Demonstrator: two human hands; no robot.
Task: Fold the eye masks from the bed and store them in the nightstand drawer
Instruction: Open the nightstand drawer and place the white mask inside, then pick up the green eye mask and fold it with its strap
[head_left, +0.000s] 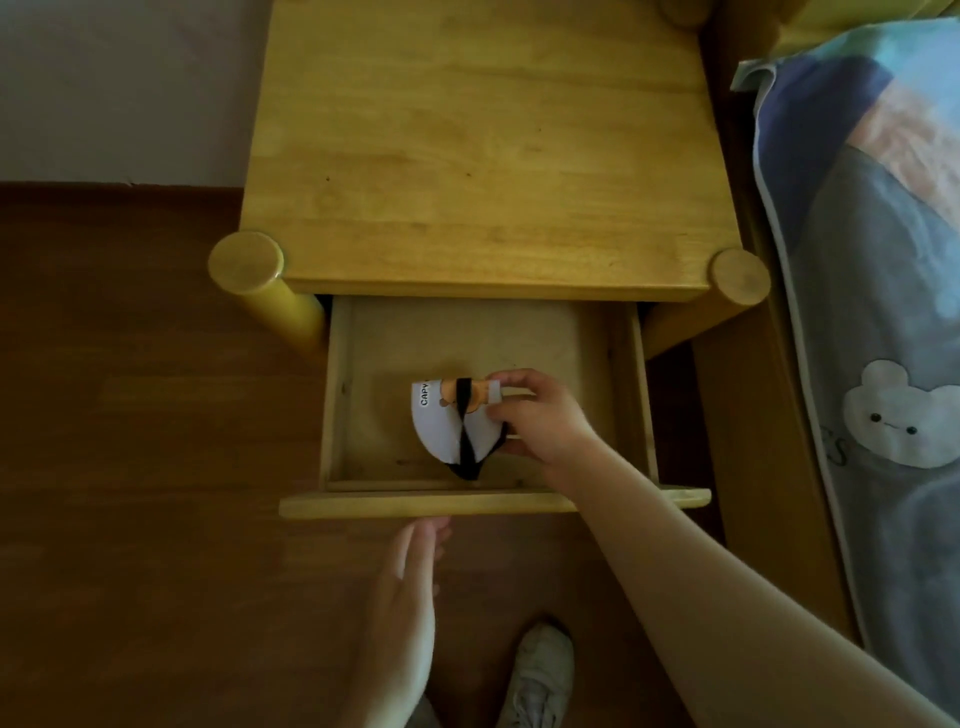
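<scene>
A folded white eye mask (439, 423) with a brown cartoon print and a black strap wrapped around it sits low inside the pulled-out drawer (337, 395) of the wooden nightstand (478, 145). My right hand (540, 415) reaches into the drawer from the right, its fingers pinched on the mask's right edge. Below the drawer front (415, 504), my left hand (410, 597) hovers with straight fingers, fingertips close under the front panel, holding nothing.
The bed (883, 312) with a blue-grey cartoon blanket runs along the right side, its wooden frame next to the nightstand. Brown wooden floor (130, 467) spreads to the left. A white shoe (540, 675) is at the bottom centre.
</scene>
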